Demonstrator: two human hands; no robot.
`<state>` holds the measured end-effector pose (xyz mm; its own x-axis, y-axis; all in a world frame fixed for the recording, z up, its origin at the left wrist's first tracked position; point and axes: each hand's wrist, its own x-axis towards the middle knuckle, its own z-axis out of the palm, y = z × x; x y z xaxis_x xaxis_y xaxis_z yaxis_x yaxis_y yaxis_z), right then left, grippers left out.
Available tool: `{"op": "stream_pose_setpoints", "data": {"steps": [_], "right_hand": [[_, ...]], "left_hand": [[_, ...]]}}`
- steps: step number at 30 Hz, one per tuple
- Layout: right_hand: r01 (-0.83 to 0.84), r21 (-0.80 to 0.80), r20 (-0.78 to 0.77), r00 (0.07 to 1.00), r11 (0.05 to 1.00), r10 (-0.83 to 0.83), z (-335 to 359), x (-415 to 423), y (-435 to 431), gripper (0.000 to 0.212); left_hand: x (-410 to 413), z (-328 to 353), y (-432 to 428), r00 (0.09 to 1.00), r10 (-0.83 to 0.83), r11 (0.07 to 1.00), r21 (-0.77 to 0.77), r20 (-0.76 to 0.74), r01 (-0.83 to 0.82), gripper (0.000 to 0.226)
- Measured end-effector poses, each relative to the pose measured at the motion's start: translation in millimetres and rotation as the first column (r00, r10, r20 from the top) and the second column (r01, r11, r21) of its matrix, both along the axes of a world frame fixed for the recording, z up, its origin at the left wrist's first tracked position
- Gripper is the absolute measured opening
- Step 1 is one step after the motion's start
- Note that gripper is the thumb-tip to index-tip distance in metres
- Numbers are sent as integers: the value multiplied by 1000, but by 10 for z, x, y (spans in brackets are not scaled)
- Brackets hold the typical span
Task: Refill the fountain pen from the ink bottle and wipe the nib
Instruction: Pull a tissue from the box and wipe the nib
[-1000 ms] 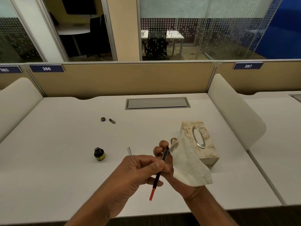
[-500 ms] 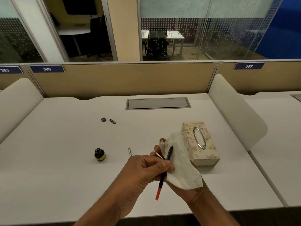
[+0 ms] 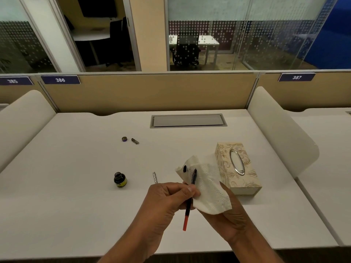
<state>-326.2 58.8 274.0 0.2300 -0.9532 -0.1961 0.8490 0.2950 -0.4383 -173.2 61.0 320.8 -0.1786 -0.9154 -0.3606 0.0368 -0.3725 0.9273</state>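
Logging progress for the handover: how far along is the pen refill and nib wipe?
Filling looks done: dark ink blots mark the tissue. In hand: the left hand holds the pen, nib against the tissue held in the right hand. Probably left: capping the open ink bottle, whose cap lies farther back, and refitting the silver pen part lying on the desk.

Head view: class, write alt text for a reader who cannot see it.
A left hand holds a fountain pen, nib against an ink-stained tissue held by the right hand, above a desk. An open ink bottle stands left, a tissue box right.
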Motion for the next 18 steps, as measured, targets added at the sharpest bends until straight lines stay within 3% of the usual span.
{"op": "stream_pose_setpoints", "data": {"steps": [2,5,9,12,18], "right_hand": [[-101,-127,16,994,987,104,19,31,-14,59],[-92,-23,-159,983,996,87,-87,-19,-29,75],[-141,-59,-205,971,988,126,168,-21,10,70],[-94,-40,-193,977,995,85,211,12,1,83],[-153,-69,-274,953,986,129,114,33,-52,75]], "left_hand": [[-6,-11,0,1000,5,1000,4,8,-5,25],[-7,-26,-1,1000,10,1000,3,28,-10,25],[-9,-27,-1,998,13,1000,-13,58,-12,21],[-17,-22,10,998,9,999,-35,66,-7,19],[-26,-27,47,994,71,994,-94,79,-63,24]]}}
